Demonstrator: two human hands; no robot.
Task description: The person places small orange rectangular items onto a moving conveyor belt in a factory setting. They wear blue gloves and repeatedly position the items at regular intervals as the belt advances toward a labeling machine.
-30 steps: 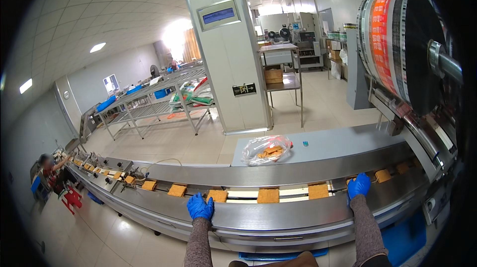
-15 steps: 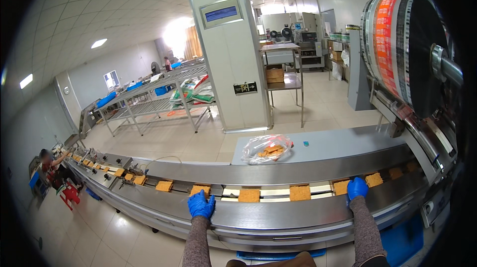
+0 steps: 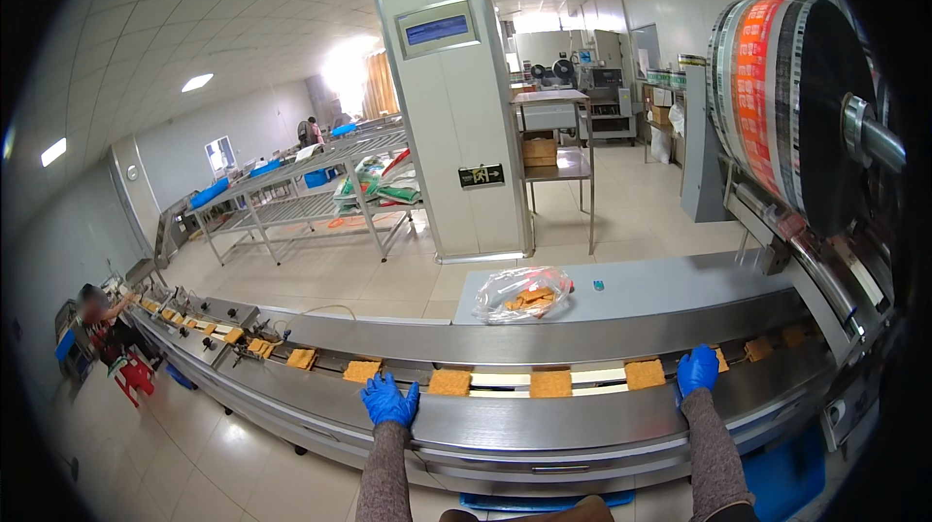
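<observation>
My left hand (image 3: 390,401), in a blue glove, rests at the near edge of the conveyor (image 3: 544,420) with its fingers apart. Just beyond its fingertips lies a square, rough orange-brown food piece (image 3: 363,370). My right hand (image 3: 697,371), gloved in the same blue, reaches over the belt farther right, fingers stretched forward. It partly covers another such piece (image 3: 722,357); whether it touches that piece is hard to see. Between my hands, three pieces lie spaced apart in the channel, the middle one (image 3: 550,383) flat. Neither hand visibly grips anything.
A clear plastic bag (image 3: 524,295) with orange-brown bits lies on the grey surface behind the conveyor. A large film roll (image 3: 777,109) stands above the right end. At the far left, a person (image 3: 102,318) works beside the line. A pillar (image 3: 466,134) rises beyond.
The food pieces lie at different places along the channel. My left hand has shifted slightly left and off the piece it was touching. The right hand stays nearly in place.
</observation>
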